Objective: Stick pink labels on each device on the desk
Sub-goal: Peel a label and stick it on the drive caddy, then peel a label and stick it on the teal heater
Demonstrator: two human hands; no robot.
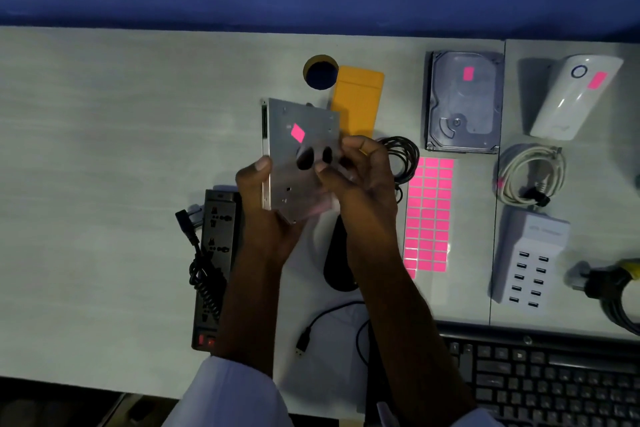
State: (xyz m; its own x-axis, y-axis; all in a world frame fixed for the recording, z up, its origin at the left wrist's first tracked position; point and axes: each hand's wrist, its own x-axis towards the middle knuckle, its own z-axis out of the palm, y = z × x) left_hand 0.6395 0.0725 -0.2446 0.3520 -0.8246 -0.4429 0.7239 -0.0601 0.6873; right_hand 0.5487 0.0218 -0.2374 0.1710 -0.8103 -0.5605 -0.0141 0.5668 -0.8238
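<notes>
While you hold the silver drive [311,118] above the desk [104,149], pink label [298,132] already stuck | left hand [263,204] grips its left edge, right hand [363,177] pinches its right | next, likely: set it down, peel from the label sheet [429,211] for the unlabelled USB hub [530,260].

Brushed reflective metal drive [298,163], glossy white plastic router [575,100]
</notes>
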